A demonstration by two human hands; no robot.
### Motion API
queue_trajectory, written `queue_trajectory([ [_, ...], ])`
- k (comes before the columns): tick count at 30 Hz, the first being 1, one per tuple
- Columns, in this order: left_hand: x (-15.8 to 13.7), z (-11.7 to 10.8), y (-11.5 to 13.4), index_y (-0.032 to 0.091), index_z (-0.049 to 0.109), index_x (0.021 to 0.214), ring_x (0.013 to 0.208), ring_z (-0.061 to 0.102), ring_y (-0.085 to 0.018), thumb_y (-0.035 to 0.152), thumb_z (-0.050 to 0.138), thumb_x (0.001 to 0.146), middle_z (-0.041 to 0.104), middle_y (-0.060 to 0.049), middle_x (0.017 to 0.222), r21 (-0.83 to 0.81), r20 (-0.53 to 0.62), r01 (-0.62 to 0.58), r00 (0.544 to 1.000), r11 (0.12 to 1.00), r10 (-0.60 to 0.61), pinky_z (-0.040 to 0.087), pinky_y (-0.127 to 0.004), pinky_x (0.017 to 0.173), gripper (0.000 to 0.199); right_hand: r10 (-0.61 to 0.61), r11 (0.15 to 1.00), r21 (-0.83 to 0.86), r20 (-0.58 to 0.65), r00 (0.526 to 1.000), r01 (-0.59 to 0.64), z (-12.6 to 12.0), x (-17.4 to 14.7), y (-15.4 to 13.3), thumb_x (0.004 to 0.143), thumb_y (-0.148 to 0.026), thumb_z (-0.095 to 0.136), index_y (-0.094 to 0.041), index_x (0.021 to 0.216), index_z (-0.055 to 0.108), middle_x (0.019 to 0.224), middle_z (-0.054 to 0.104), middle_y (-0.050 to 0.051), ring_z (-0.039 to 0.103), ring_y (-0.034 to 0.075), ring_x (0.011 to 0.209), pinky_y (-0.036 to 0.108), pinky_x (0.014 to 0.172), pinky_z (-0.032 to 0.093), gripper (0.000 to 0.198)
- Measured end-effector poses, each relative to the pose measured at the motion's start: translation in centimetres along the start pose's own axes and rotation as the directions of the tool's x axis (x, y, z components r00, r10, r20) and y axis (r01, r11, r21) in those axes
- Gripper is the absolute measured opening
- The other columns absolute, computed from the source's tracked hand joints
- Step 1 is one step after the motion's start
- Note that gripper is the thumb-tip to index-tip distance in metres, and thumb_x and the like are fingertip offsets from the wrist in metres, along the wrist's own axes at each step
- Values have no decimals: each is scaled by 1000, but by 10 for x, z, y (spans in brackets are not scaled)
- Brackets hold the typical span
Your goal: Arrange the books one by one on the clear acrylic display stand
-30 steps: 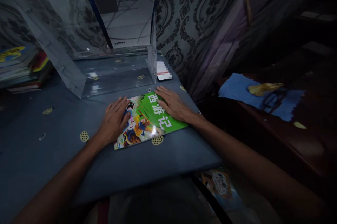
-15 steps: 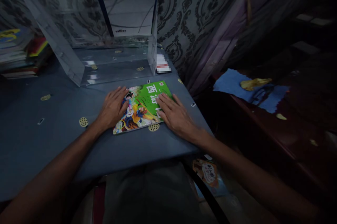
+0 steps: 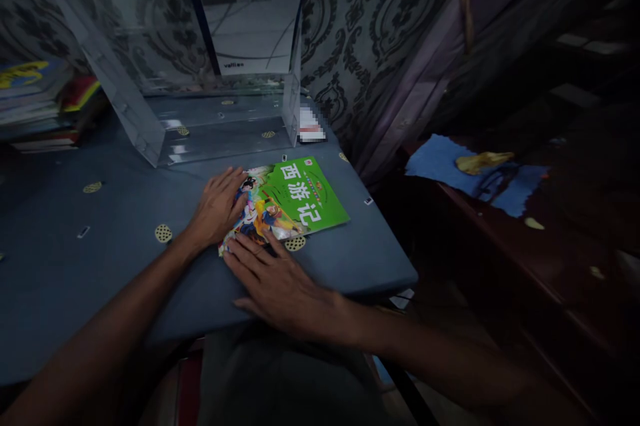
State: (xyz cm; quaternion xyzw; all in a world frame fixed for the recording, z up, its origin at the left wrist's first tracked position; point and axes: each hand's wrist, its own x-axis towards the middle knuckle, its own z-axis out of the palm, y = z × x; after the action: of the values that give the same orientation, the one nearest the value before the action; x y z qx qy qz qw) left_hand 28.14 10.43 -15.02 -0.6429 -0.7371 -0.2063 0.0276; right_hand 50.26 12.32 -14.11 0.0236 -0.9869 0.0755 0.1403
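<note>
A thin picture book (image 3: 320, 196) with a green and illustrated cover lies closed and flat on the blue-grey tablecloth (image 3: 120, 279). My left hand (image 3: 216, 206) rests flat along its left edge, fingers stretched out and partly over the cover. Across the book's lower left corner reaches my right hand (image 3: 275, 283), open, its fingers spread and its thumb toward me. The fingertips of the right hand lie on or just over the cover; I cannot tell which. Large white characters show on the green part.
Behind the book stands a clear plastic stand (image 3: 225, 136), with a white printed box (image 3: 255, 33) at its back. A stack of books (image 3: 40, 106) sits at the left. Right of the table edge, a blue cloth (image 3: 440, 163) lies on a dark red surface (image 3: 565, 253).
My right hand has moved from the book's right side to its lower left corner, uncovering the green part. My left hand and the book stay nearly in place; the view has shifted slightly.
</note>
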Motion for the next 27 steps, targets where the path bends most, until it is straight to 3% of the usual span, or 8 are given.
queue_trajectory([
  [6, -1, 2, -2, 13, 53, 142, 146, 45, -29, 37, 34, 102, 55, -16, 152, 4, -20, -27, 999, 1000, 27, 35, -53, 120, 50, 7, 998, 63, 16, 1000, -8, -6, -17, 18, 106, -39, 46, -6, 151, 43, 160, 44, 15, 31, 24, 154, 49, 128, 27, 56],
  [12, -1, -3, 2, 14, 52, 142, 144, 46, -29, 35, 34, 103, 55, -15, 151, 67, -11, -40, 999, 997, 40, 37, -52, 118, 47, 177, 984, -5, -24, 984, -178, -15, -47, 62, 105, -30, 48, -13, 154, 41, 159, 45, 17, 35, 26, 152, 55, 123, 35, 52],
  [15, 7, -13, 12, 12, 54, 139, 135, 54, -33, 35, 38, 102, 60, -17, 144, 160, 63, -24, 998, 987, 14, 43, -50, 110, 46, 216, 976, -13, -71, 974, -217, -19, -58, 83, 104, -27, 49, -15, 149, 50, 155, 52, 17, 41, 27, 149, 53, 119, 41, 46],
  [18, 25, -21, 24, 11, 57, 135, 118, 61, -34, 38, 40, 103, 66, -18, 127, 260, 147, 21, 987, 965, -61, 48, -48, 99, 45, 200, 979, -2, -150, 968, -203, -18, -62, 95, 103, -24, 51, -19, 141, 58, 147, 60, 14, 48, 26, 145, 52, 116, 46, 39],
  [21, 49, -22, 31, 14, 63, 125, 115, 61, -31, 42, 38, 105, 66, -16, 118, 284, 202, 50, 973, 957, -111, 49, -42, 95, 44, 159, 986, -1, -243, 957, -164, -15, -59, 98, 102, -24, 54, -22, 131, 66, 134, 69, 12, 57, 27, 136, 52, 110, 52, 32],
  [24, 72, -18, 33, 16, 67, 115, 112, 64, -30, 47, 33, 106, 68, -15, 116, 270, 245, 85, 957, 959, -154, 48, -38, 90, 48, 84, 996, -5, -309, 947, -90, -11, -54, 93, 101, -19, 56, -19, 123, 70, 122, 74, 12, 63, 28, 125, 48, 100, 57, 26],
  [27, 89, -14, 32, 16, 66, 117, 104, 68, -30, 56, 29, 105, 73, -16, 112, 255, 283, 153, 932, 955, -225, 48, -37, 86, 56, 7, 1000, 30, -324, 946, 2, -11, -47, 82, 99, -14, 57, -14, 122, 68, 121, 73, 14, 63, 27, 120, 45, 95, 58, 25],
])
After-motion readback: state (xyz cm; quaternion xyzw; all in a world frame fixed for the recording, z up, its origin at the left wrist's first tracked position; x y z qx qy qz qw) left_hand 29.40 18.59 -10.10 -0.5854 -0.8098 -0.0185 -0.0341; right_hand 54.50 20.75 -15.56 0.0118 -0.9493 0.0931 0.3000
